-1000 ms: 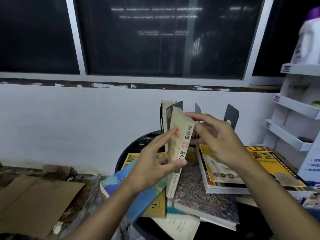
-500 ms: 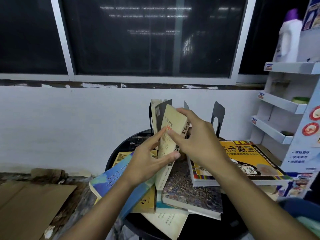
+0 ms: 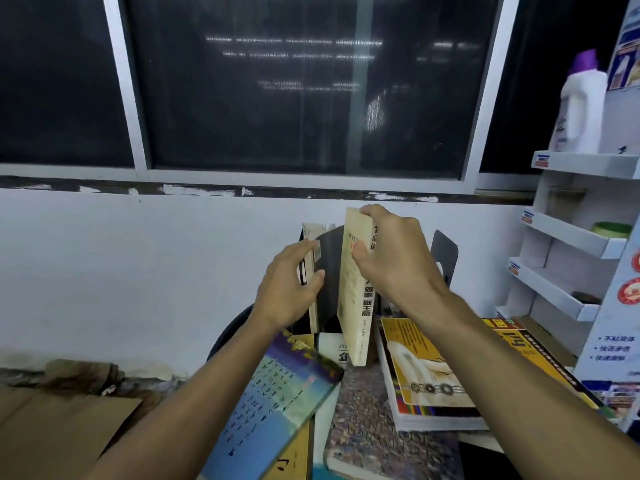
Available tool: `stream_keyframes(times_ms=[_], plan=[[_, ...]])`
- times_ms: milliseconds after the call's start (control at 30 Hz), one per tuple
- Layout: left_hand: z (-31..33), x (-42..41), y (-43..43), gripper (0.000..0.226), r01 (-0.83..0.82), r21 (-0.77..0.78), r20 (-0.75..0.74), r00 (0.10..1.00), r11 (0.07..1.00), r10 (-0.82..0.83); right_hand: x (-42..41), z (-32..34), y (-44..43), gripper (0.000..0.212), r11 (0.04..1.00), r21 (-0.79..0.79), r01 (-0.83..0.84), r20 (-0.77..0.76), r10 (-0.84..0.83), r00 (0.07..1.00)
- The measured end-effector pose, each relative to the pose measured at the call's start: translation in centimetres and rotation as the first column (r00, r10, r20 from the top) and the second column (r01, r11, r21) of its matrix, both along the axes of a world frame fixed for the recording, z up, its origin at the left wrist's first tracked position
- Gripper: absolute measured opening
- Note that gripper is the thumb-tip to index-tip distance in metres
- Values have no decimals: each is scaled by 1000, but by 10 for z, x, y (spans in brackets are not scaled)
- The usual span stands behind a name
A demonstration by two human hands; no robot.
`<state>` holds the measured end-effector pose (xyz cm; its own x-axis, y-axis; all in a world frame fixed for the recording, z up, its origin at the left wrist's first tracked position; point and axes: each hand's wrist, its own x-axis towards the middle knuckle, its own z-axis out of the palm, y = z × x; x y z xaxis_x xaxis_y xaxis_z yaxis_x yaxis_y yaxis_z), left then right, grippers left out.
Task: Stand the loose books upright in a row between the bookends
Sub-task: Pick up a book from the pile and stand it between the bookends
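Note:
My right hand [image 3: 391,258] grips a cream paperback [image 3: 356,296] by its top, holding it nearly upright above the round black table [image 3: 228,337]. My left hand [image 3: 289,285] presses against a thin book [image 3: 311,271] that stands at the left grey bookend [image 3: 329,268]. The right bookend [image 3: 445,251] shows behind my right wrist. Loose books lie flat in front: a blue one [image 3: 277,403], a speckled one [image 3: 384,434], a thick yellow one [image 3: 426,375], and another yellow one [image 3: 533,358] at the right.
A white display rack [image 3: 571,237] with shelves stands at the right, a white bottle with a purple cap [image 3: 578,109] on top. Flat cardboard [image 3: 55,431] lies on the floor at the left. A white wall and dark window are behind the table.
My right hand has lifted the cream paperback and turned it upright. My left hand let go of it and moved left onto the thin standing book.

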<state>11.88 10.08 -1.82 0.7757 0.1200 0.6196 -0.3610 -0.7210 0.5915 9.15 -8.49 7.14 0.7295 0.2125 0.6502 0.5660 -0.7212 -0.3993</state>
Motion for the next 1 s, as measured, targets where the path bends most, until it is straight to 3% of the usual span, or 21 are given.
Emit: stream_keyframes(times_ms=[200,400,567,767,1000], plan=[[9,57,17,70,-112,161,-164,977,981,138,53,-6,19,43,999,-39,34,-1,-34,999],[2,78,26,68,-29,124,-225,973,992,57,95,-32,41,54,1000,2,19,15,-19,1000],[-5,82,27,67,60,-24,-194,979,998,-63,115,-52,46,50,999,31,-34,27,33,999],[-10,83,32,74,129,-70,-169,976,989,-139,129,-73,53,42,999,36,-35,21,34,999],[-21,82,36,89,187,-106,-184,962,977,-204,132,-84,59,52,991,92,-99,-40,103,994]])
